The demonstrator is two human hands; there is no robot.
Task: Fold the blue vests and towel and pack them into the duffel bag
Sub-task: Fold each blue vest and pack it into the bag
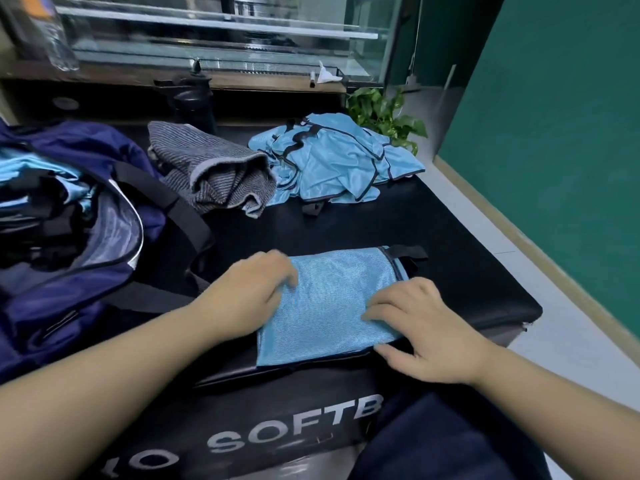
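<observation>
On near edge of black padded desk (pixel 467 258), w/ white "SOFTB" lettering on its front face, lies a folded light-blue mesh vest (pixel 332 303), flat, dark trim & black strap at its far-right corner. Left hand (pixel 249 296) rests on vest's left edge, fingers curled over the fabric, grip holding that edge. Right hand (pixel 419 327) sits on vest's near-right corner, fingertips bent onto the cloth, thumb along near edge, grip pinching it. Left of the hands, a navy nylon duffel bag (pixel 69 271) w/ black straps stands unzipped; light-blue fabric shows inside. Far-centre: crumpled grey striped towel (pixel 211 171), touching the bag's right side. Just right of towel, loose heap of light-blue vests w/ black trim (pixel 336 161), unfolded. Behind heap, a green leafy plant (pixel 384 112). Far left, clear plastic bottle (pixel 55 36), blurred.
</observation>
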